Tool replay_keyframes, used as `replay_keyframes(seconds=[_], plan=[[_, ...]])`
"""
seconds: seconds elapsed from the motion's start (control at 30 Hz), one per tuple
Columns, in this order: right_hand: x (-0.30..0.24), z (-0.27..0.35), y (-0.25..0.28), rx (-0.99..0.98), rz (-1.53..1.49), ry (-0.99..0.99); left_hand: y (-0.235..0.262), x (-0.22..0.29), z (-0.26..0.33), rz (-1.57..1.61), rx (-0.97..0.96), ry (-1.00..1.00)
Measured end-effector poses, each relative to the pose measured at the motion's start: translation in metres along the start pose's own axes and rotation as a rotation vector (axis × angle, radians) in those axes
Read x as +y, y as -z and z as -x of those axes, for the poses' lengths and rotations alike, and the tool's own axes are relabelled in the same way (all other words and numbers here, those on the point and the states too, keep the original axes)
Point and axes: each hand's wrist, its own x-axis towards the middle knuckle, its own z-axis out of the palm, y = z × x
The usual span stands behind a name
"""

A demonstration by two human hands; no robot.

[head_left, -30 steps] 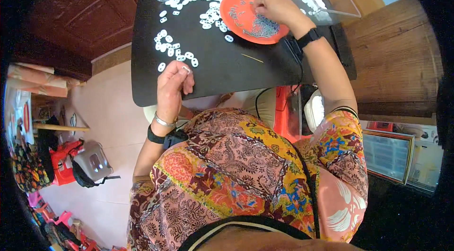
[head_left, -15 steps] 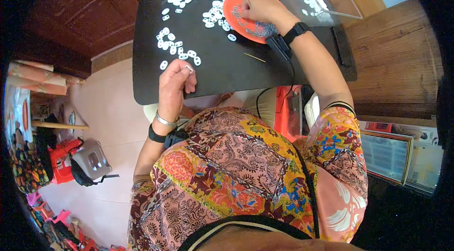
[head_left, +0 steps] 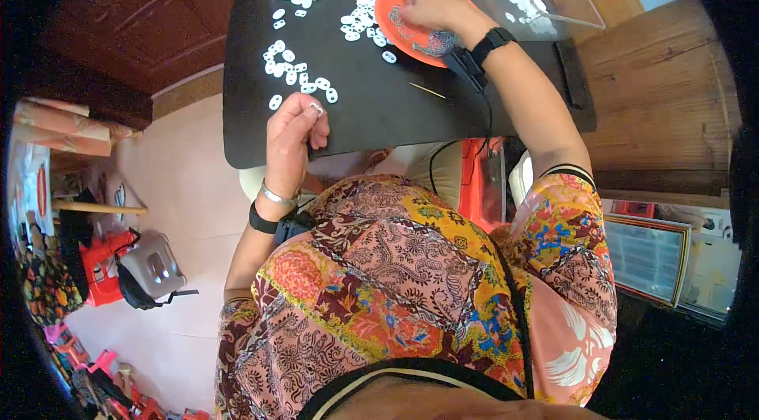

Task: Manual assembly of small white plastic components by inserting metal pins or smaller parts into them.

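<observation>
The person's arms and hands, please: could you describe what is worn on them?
The left hand has a silver bangle at the wrist and a black band just behind it. The right hand has a black watch-like band at the wrist, with a dark cable running from it. Both forearms are bare; short patterned sleeves in orange, pink and yellow cover the upper arms.

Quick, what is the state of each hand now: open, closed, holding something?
Left hand: fingers curled, pinching a small white piece at the fingertips.
Right hand: resting over the orange plate, fingers bent; whether it holds anything cannot be told.
</observation>
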Motion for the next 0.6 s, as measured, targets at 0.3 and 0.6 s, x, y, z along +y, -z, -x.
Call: replay_keyframes(seconds=[0.3,0.6], plan=[[0.021,0.02,0.007,0.105,-0.052,0.13,-0.003,0.001,0.002,-0.052,0.004,-0.015],[0.034,0.028,0.003,0.187,0.244,0.303,0.0,-0.001,0.001,-0.07,0.0,-0.013]])
